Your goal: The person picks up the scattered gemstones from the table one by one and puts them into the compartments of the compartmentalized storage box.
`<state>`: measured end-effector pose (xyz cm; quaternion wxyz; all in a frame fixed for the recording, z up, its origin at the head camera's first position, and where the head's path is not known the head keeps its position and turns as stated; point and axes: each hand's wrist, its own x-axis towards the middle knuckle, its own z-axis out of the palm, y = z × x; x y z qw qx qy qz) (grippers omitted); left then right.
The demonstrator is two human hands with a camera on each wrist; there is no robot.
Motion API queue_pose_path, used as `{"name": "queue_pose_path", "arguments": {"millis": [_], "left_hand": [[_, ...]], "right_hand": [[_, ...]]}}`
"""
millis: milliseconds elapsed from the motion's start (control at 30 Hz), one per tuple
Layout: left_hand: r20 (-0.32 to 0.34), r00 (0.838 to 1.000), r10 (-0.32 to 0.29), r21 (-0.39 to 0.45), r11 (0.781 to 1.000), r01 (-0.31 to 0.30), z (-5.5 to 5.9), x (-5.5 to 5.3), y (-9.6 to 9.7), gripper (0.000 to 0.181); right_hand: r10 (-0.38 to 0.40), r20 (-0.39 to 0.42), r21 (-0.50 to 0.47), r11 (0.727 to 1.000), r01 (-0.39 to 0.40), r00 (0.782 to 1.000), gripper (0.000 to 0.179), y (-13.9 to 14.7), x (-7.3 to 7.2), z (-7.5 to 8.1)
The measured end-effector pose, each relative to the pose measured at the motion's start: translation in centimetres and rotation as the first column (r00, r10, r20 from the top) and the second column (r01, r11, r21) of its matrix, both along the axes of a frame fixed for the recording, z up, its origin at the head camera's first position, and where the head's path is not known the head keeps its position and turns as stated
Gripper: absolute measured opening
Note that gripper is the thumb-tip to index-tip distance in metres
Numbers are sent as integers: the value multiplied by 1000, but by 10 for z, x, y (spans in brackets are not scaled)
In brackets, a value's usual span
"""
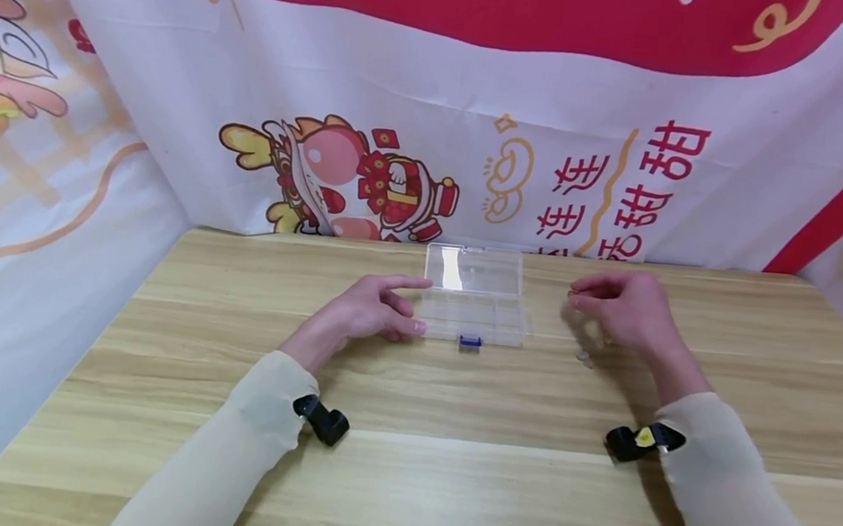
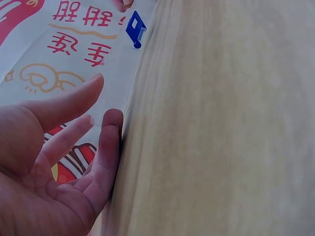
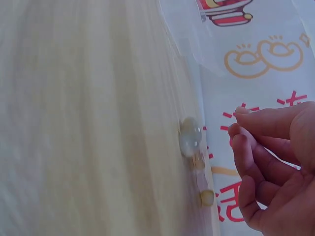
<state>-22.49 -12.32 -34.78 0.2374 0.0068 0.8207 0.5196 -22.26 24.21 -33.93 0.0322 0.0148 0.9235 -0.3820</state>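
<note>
A clear plastic compartment box (image 1: 454,320) lies on the table with its lid (image 1: 492,271) folded back and a blue latch (image 1: 470,342) at its front. My left hand (image 1: 372,307) is at the box's left end, index finger straight along the back corner and thumb at the front corner. To the right of the box, my right hand (image 1: 624,310) is raised over the table. Its thumb and index finger pinch a tiny brownish bead (image 1: 572,292), mostly hidden by the fingertips. Below that hand are pale glassy beads (image 3: 190,140) and a yellowish bead (image 3: 206,197).
The wood-grain table (image 1: 447,491) reaches back to a printed cloth (image 1: 423,71) hanging behind the box. Another cloth (image 1: 38,263) hangs along the left side. Black wrist cameras (image 1: 321,420) sit on both sleeves.
</note>
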Motion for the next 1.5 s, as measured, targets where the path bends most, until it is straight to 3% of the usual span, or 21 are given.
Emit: {"name": "queue_pose_path", "arguments": {"millis": [267, 1033, 1500], "left_hand": [[1, 1000, -6, -2, 1000, 6, 0, -1, 3, 65], [7, 1000, -22, 20, 1000, 22, 0, -1, 1, 65], [-2, 1000, -27, -14, 1000, 27, -1, -2, -2, 66]], "right_hand": [[13, -40, -28, 1000, -14, 999, 31, -10, 4, 3], [-9, -31, -102, 995, 6, 999, 28, -36, 10, 10], [-27, 58, -129, 991, 34, 998, 25, -53, 12, 9]]}}
